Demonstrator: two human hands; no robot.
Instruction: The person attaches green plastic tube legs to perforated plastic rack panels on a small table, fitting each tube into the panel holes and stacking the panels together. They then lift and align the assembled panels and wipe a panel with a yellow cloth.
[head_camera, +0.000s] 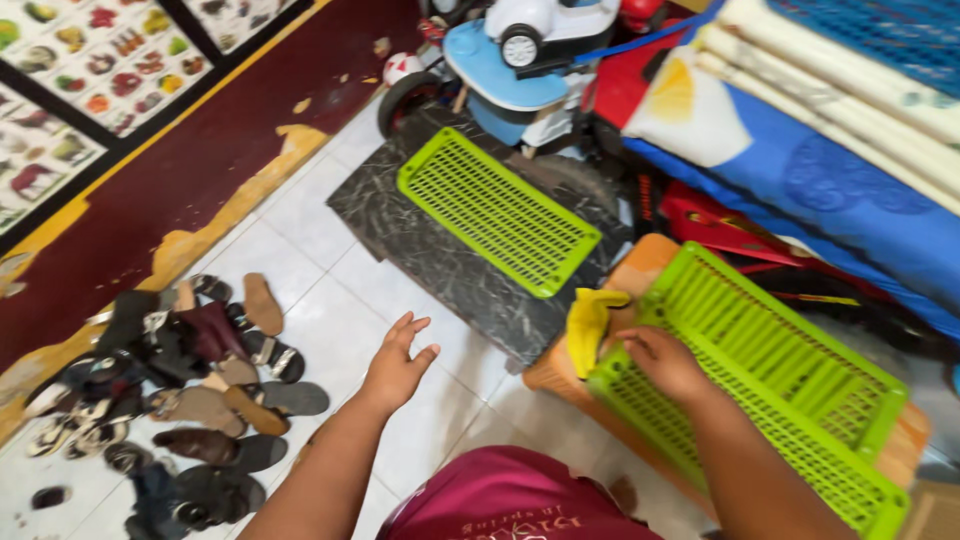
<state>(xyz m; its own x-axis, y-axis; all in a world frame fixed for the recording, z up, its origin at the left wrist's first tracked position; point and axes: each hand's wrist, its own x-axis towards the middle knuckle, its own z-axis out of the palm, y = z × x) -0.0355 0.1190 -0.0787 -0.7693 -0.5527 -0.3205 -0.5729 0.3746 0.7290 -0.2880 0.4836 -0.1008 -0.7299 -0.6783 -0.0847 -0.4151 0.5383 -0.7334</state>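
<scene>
Two green trays: right hand (662, 362) fingers pressed on near tray (770, 390), beside yellow cloth (588, 322). Left hand (397, 362) left of it, fingers spread, empty, above floor (330, 300).

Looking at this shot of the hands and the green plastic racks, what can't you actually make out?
Head view, the only one:
- Right hand: fingertips press on the green slatted rack; its grip is hidden.
- Yellow cloth: partly tucked behind that rack.
- Wooden stool under the rack: mostly covered.
- Rack's lower corner: cut off by the bottom edge.
- Shoe pile: tangled, pairs unclear.
- Left hand: open in the air, holding nothing.
</scene>
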